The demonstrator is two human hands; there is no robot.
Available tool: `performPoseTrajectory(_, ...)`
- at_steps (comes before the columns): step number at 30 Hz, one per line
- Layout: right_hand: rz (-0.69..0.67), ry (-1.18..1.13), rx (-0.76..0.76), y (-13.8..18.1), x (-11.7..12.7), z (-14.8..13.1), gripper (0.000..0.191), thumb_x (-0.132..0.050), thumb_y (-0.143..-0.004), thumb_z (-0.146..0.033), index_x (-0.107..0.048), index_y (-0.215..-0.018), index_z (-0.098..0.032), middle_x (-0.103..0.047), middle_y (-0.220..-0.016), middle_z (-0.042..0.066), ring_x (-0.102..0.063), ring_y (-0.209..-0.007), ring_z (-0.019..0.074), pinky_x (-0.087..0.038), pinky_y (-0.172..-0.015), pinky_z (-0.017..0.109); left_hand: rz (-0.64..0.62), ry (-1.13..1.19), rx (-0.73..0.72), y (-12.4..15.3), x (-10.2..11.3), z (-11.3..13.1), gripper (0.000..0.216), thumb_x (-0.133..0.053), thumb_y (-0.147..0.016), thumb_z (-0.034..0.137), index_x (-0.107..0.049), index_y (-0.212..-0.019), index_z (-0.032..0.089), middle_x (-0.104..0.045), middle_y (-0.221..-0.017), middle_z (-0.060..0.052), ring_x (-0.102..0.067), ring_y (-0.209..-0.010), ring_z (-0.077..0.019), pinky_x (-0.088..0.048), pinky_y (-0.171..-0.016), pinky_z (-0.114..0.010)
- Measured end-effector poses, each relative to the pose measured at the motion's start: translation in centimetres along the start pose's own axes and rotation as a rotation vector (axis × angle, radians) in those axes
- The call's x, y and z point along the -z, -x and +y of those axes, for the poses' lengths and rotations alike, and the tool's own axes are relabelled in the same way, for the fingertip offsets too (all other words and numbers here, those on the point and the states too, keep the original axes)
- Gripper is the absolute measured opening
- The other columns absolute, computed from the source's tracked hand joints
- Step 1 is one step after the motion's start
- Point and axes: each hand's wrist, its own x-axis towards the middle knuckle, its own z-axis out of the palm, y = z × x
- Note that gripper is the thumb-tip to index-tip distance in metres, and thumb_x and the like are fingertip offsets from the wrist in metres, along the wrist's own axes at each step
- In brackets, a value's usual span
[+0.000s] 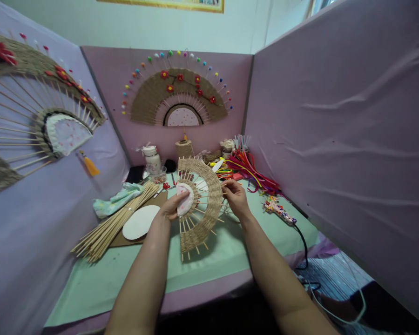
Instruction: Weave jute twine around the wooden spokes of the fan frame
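A half-round fan (212, 186), woven of brown twine over thin bamboo sticks, is held up on its side above the table. My left hand (173, 204) grips its inner base, thumb across the white half-circle with pink spots (185, 199). At the outer curved edge my right hand (235, 196) has its fingers pinched together beside the stick tips. Thin twine (233, 215) hangs in a loop just under that hand and seems to run into the pinch. The fingertips partly hide what is between them.
Left lie a bundle of bamboo sticks (120, 221), a white oval card (139, 223) and a cloth (117, 200). A glue gun (280, 211) with a black cord lies right. Behind are a twine spool (184, 150), a bottle (152, 158) and red pipe cleaners (251, 170). Fans (179, 95) hang on partitions.
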Motion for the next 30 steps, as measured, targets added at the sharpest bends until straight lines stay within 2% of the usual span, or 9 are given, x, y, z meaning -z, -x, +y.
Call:
performPoseTrajectory(8,-0.001,0.154,0.17,0.3,0.0,-0.3,0.017,-0.064,-0.074,-0.032,-0.057,-0.086,-0.021,-0.061,-0.08,0.002,-0.058,-0.074,0.0156,-0.049,-0.07,0.03,0.038,-0.009,0.095,0.4,0.7,1.0,0.017,-0.051,-0.084,0.017,-0.064,-0.089,0.007,-0.069,-0.065,-0.009,-0.067,-0.06,-0.0197,-0.055,-0.065,-0.029)
performPoseTrajectory(14,-0.023,0.483,0.384,0.7,1.0,-0.3,0.011,-0.059,-0.082,-0.03,-0.06,-0.09,-0.021,-0.062,-0.083,0.004,-0.056,-0.073,0.0163,-0.048,-0.071,0.032,0.053,-0.115,0.1,1.2,1.0,1.9,0.012,-0.055,-0.082,0.018,-0.064,-0.084,0.011,-0.071,-0.067,-0.009,-0.067,-0.059,-0.0192,-0.054,-0.065,-0.03)
performPoseTrajectory(20,-0.177,0.626,0.578,1.0,0.3,-0.6,0.004,-0.059,-0.084,-0.024,-0.061,-0.083,-0.02,-0.062,-0.078,0.006,-0.056,-0.077,0.0178,-0.046,-0.072,0.033,0.056,-0.268,0.129,4.0,2.4,2.9,0.01,-0.065,-0.075,0.019,-0.064,-0.083,0.013,-0.071,-0.067,-0.008,-0.065,-0.058,-0.0188,-0.053,-0.061,-0.029)
performPoseTrajectory(25,-0.285,0.576,0.494,1.3,-0.6,-0.4,0.011,-0.061,-0.084,-0.029,-0.062,-0.077,-0.019,-0.061,-0.072,0.004,-0.054,-0.069,0.0154,-0.045,-0.066,0.03,0.06,-0.322,0.121,5.3,3.2,2.5,0.017,-0.068,-0.07,0.022,-0.063,-0.083,0.011,-0.071,-0.068,-0.007,-0.065,-0.058,-0.0183,-0.052,-0.06,-0.028)
performPoseTrajectory(30,-0.249,0.482,0.33,1.6,-0.6,0.1,0.017,-0.064,-0.08,-0.033,-0.062,-0.072,-0.018,-0.06,-0.069,0.002,-0.049,-0.06,0.0121,-0.042,-0.058,0.026,0.011,-0.336,0.093,5.6,3.6,2.4,0.022,-0.07,-0.068,0.025,-0.064,-0.085,0.013,-0.071,-0.07,-0.006,-0.064,-0.059,-0.0183,-0.051,-0.059,-0.028)
